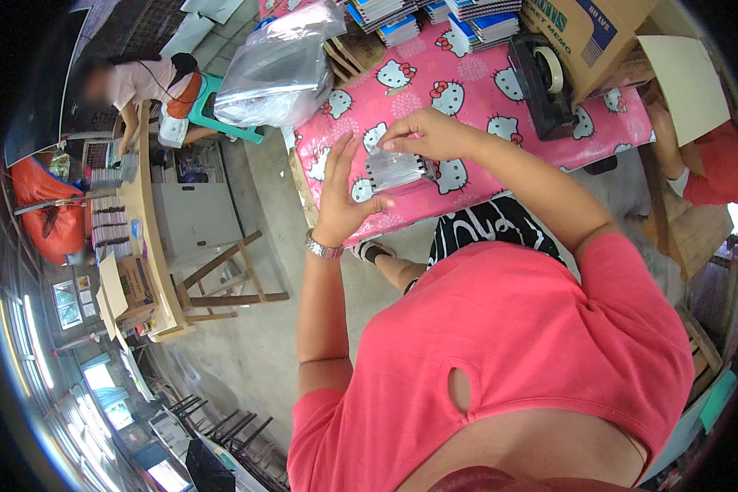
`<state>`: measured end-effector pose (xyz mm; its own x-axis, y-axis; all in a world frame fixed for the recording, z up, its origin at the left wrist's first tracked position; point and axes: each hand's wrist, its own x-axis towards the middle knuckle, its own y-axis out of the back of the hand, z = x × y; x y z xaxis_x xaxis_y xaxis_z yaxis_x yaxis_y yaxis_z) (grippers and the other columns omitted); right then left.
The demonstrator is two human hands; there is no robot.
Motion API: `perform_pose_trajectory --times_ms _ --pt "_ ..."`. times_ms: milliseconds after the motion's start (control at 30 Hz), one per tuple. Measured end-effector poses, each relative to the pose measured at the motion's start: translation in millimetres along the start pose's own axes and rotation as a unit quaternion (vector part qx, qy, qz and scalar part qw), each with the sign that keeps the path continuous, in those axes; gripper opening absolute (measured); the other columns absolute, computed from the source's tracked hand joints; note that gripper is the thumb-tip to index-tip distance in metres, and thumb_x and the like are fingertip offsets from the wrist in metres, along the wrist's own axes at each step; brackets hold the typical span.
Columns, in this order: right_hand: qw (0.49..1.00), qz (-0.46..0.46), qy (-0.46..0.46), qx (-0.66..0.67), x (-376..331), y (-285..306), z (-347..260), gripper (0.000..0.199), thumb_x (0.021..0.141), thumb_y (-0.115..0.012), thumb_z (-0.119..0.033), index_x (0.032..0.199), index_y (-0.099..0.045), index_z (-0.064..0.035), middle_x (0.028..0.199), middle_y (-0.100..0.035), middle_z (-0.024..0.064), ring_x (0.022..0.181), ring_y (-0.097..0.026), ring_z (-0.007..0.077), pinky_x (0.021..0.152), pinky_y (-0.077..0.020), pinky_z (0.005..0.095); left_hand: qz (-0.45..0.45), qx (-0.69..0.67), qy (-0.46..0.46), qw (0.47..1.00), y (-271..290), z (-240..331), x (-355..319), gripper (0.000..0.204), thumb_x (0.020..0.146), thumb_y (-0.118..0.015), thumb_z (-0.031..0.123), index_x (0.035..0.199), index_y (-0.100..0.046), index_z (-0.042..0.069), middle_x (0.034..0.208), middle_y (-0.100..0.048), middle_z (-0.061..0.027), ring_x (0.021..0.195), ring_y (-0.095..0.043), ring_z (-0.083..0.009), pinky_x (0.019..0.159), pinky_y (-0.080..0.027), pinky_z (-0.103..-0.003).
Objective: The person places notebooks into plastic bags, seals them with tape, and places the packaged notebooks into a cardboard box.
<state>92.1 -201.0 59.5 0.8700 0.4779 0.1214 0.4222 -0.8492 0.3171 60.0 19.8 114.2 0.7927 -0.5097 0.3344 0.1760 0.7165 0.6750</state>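
Note:
On the pink patterned table cover lies a small stack of spiral-bound notepads (pixel 396 174), wrapped in clear plastic that catches the light. My left hand (pixel 339 201) is open beside the stack's left side, fingers stretched up and thumb pointing toward it. Over the far edge of the stack, my right hand (pixel 428 135) has its fingers bent together. Its fingertips appear to pinch the clear plastic wrap (pixel 389 156). A black tape dispenser (pixel 545 90) with a roll of tape stands to the right of my right hand.
Clear plastic bags (pixel 275 74) are piled at the table's far left corner. Several stacks of notepads (pixel 484 25) and a cardboard box (pixel 586 37) stand at the back. One person (pixel 152 86) works at a long table on the left; another person's red sleeve (pixel 717 164) shows at right.

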Motion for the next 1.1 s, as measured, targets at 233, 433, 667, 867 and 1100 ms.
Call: perform_pose_trajectory --times_ms 233,433,667,867,1100 --pt "0.954 0.060 0.187 -0.226 -37 -20 -5 0.057 0.077 -0.073 -0.024 0.129 -0.054 -0.0099 0.109 -0.065 0.0122 0.112 -0.055 0.0294 0.094 -0.0449 0.0398 -0.047 -0.004 0.020 0.999 -26 -44 -16 0.061 0.058 -0.084 0.011 0.114 -0.059 0.006 0.128 -0.054 -0.0160 0.120 -0.049 -0.0333 0.102 -0.039 -0.041" --pt "0.964 0.202 0.131 -0.118 -40 -54 -3 0.061 0.074 -0.072 -0.022 0.129 -0.050 -0.0109 0.091 -0.066 0.0066 0.098 -0.056 0.0284 0.089 -0.0433 0.0413 0.001 -0.112 0.057 0.992 -36 -56 -25 0.040 0.061 -0.081 0.004 0.098 -0.067 0.007 0.128 -0.056 -0.0130 0.121 -0.049 -0.0308 0.102 -0.039 -0.042" --pt "0.961 0.212 0.069 -0.165 -36 -62 -10 0.054 0.079 -0.065 -0.014 0.130 -0.047 -0.0106 0.084 -0.063 -0.0024 0.093 -0.052 0.0209 0.090 -0.0316 0.0435 0.055 -0.247 0.136 0.958 -40 -66 -31 0.027 0.063 -0.080 0.003 0.088 -0.069 0.009 0.132 -0.046 -0.0104 0.126 -0.041 -0.0283 0.103 -0.035 -0.040" --pt "0.932 0.274 0.049 -0.232 -32 -63 -16 0.057 0.079 -0.065 -0.015 0.131 -0.044 -0.0124 0.079 -0.064 -0.0019 0.091 -0.053 0.0184 0.089 -0.0269 0.0468 0.045 -0.065 0.112 0.991 -32 -48 -10 0.016 0.062 -0.080 0.006 0.076 -0.071 0.008 0.131 -0.043 -0.0115 0.121 -0.044 -0.0280 0.099 -0.039 -0.039" --pt "0.905 0.403 -0.109 -0.078 -80 36 -14 0.027 0.086 -0.063 -0.011 0.112 -0.062 -0.0092 0.083 -0.067 0.0083 0.076 -0.062 0.0101 0.065 -0.0485 0.0253 0.015 0.053 0.137 0.989 -19 -37 2 0.011 0.061 -0.076 0.012 0.069 -0.070 0.007 0.122 -0.052 -0.0153 0.115 -0.050 -0.0310 0.095 -0.042 -0.039"
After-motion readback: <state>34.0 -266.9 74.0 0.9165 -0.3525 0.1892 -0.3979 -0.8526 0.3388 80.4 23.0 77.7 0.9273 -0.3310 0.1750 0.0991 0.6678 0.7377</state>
